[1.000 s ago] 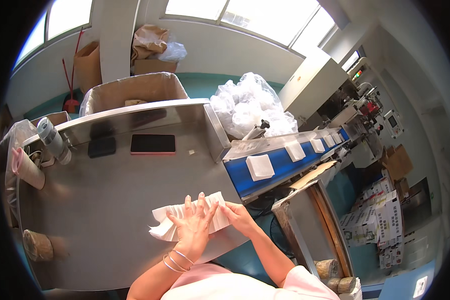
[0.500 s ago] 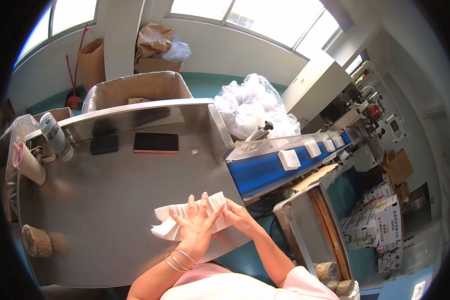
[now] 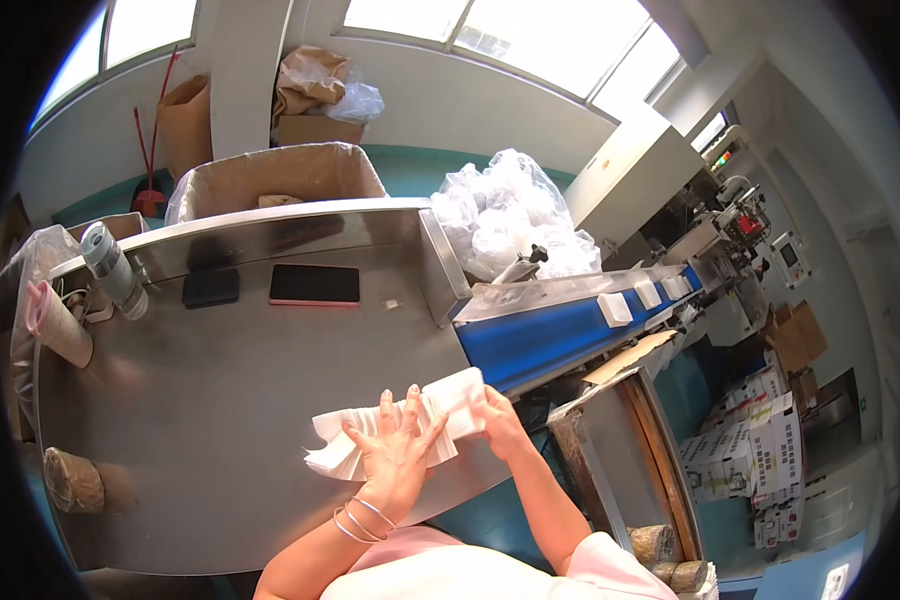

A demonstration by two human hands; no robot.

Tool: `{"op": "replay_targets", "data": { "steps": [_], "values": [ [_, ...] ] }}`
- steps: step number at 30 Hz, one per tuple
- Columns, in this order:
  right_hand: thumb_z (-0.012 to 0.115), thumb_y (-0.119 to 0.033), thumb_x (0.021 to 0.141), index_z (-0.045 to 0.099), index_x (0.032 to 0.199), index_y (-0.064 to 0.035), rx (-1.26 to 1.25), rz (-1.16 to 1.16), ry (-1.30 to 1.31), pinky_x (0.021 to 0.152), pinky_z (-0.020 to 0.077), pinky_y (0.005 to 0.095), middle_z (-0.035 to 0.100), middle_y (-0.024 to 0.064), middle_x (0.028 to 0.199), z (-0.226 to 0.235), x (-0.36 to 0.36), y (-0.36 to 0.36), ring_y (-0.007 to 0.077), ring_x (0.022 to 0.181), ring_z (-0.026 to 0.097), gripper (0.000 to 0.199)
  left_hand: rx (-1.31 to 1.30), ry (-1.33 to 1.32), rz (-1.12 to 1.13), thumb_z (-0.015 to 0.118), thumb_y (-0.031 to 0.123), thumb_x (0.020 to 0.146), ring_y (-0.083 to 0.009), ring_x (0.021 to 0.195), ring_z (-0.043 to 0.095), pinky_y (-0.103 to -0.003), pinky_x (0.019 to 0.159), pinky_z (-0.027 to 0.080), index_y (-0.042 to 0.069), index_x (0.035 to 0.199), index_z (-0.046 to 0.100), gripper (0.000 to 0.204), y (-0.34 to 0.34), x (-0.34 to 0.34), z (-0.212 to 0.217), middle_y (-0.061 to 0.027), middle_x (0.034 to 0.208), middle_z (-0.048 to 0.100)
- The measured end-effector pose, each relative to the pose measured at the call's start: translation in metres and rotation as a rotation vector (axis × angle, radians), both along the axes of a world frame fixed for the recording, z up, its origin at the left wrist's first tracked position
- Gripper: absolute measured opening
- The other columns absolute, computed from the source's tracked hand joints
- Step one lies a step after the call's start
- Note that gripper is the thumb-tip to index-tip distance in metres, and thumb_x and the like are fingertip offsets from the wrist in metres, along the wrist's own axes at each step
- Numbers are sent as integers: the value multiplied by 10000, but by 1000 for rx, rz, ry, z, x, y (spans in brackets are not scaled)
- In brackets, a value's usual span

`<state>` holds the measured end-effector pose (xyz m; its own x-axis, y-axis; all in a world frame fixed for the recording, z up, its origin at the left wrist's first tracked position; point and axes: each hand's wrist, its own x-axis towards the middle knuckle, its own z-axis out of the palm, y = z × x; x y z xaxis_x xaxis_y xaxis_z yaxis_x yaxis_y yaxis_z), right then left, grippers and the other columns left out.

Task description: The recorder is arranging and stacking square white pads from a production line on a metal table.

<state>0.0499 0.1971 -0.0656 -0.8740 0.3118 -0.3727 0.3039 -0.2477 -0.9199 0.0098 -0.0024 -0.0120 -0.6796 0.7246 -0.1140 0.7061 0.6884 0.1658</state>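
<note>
Hands at a stainless-steel worktable, seen from above. The left hand lies flat, fingers spread, palm down on a stack of white folded sheets that rests on the near right part of the tabletop, close to the front edge; thin bangles circle the wrist. The right hand grasps the right end of the same stack, fingers curled round its edge, so that the stack is pressed from above by one hand and pinched at its end by the other. The sheets fan out slightly toward the left, where their corners lie loose on the metal. Farther back on the table lie a smartphone with a pink rim and, just beside it to the left, a smaller dark phone. At the left edge stand a grey bottle and a pink cup, and near the front left corner sits a brownish wrapped roll. A blue conveyor belt runs off from the right side of the table and carries small white packets, spaced apart, toward a packaging machine. Behind the table stand an open cardboard box and a heap of clear plastic bags.
</note>
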Motion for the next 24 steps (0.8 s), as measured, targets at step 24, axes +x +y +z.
{"op": "replay_targets", "data": {
  "steps": [24],
  "values": [
    [425,-184,938,395,1248,-13,-191,-357,48,817,515,383,519,132,1192,-3,4,17,237,1042,562,355,150,-61,-32,775,351,644,-370,1321,211,-648,862,374,336,1340,373,804,2,0,0,-163,1446,186]
  ]
}}
